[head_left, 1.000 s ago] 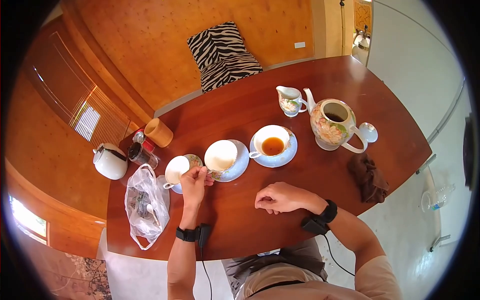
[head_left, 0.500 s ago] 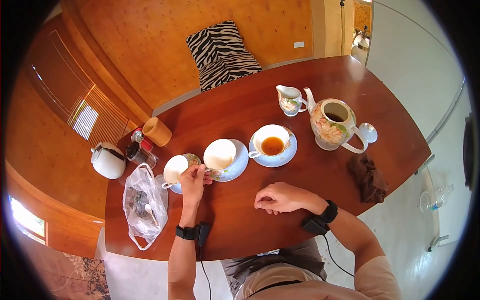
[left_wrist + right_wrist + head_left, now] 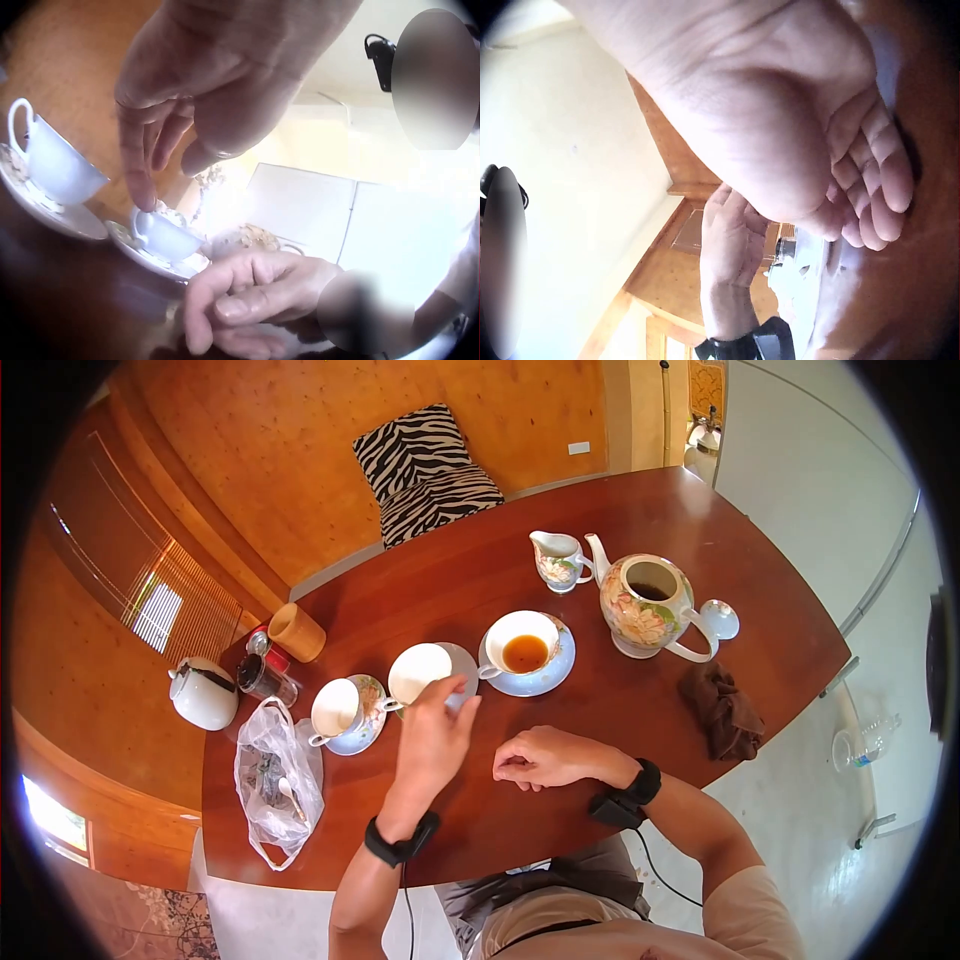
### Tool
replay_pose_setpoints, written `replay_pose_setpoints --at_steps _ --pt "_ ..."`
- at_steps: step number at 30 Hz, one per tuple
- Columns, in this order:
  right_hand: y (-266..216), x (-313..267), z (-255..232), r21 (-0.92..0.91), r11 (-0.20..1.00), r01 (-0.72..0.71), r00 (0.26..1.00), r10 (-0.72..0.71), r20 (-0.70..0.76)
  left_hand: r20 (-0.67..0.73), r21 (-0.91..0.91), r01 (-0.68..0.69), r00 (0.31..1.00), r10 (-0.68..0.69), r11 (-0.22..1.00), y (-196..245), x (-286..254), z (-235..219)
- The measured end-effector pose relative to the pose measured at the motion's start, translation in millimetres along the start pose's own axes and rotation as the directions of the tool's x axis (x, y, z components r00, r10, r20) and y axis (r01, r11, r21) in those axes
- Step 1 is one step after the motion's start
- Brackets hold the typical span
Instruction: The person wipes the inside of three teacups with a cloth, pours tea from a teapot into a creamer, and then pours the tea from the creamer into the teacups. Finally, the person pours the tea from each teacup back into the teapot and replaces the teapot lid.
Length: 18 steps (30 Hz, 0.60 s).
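My left hand [image 3: 432, 735] hovers over the near side of the middle white teacup [image 3: 415, 668], fingers loosely bent and holding nothing. It hides part of that cup and its blue saucer [image 3: 463, 660]. In the left wrist view its fingertips hang right by a teacup [image 3: 169, 238]. To the right stands a teacup of brown tea [image 3: 525, 652] on a blue saucer [image 3: 562, 665]. The left teacup [image 3: 336, 708], with a floral saucer [image 3: 372, 715], looks bare inside. All three handles point left. My right hand [image 3: 545, 758] rests near the table's front, loosely curled around nothing.
A floral teapot [image 3: 640, 620] without its lid stands right, beside a lid [image 3: 720, 620], a creamer [image 3: 558, 565] and a brown cloth [image 3: 722, 710]. At left are a plastic bag [image 3: 280, 780], a white pot [image 3: 204, 695], a jar [image 3: 262, 678] and a wooden cup [image 3: 297, 632].
My left hand has moved right, from beside the middle teacup's handle to over its near side; that handle now shows. The right hand stays in place. The head view has shifted slightly.
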State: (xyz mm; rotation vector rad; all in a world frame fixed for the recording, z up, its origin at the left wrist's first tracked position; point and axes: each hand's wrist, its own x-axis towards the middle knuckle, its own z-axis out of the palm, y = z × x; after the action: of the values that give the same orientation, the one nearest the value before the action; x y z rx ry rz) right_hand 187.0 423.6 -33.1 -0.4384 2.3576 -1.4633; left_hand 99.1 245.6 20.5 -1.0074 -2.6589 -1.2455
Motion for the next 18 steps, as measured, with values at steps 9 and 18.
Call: replay_pose_setpoints --at_steps 9,18 --pt "9 1 5 0.016 1.000 0.024 1.000 -0.024 -0.016 0.097 0.027 -0.017 0.995 0.014 0.999 -15 41 40" --pt "8 0 6 -0.013 0.997 0.077 0.996 -0.078 -0.049 0.166 -0.174 0.220 0.967 -0.192 0.960 -30 45 49"
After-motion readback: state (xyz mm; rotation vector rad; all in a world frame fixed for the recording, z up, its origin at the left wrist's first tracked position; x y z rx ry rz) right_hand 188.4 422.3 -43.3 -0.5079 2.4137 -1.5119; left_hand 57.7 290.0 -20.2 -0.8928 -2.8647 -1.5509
